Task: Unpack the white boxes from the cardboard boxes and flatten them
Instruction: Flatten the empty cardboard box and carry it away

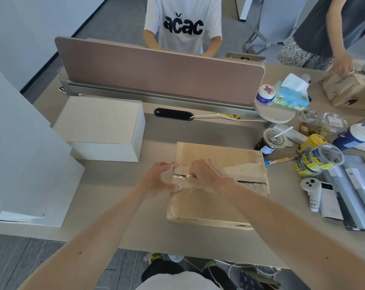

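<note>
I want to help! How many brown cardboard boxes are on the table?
2: one cardboard box in the middle, a second cardboard box at the far right edge. More may be hidden.

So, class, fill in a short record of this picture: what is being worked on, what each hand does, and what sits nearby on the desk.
Work piece: cardboard box, flaps shut, clear tape over it
Left hand: rests against the box's left edge
Right hand: pinches a small yellow-tipped tool at the seam
White box: closed, on the desk, left of the cardboard box, apart from it
Tape rolls: right of the cardboard box
Stage: this box not yet opened
</note>
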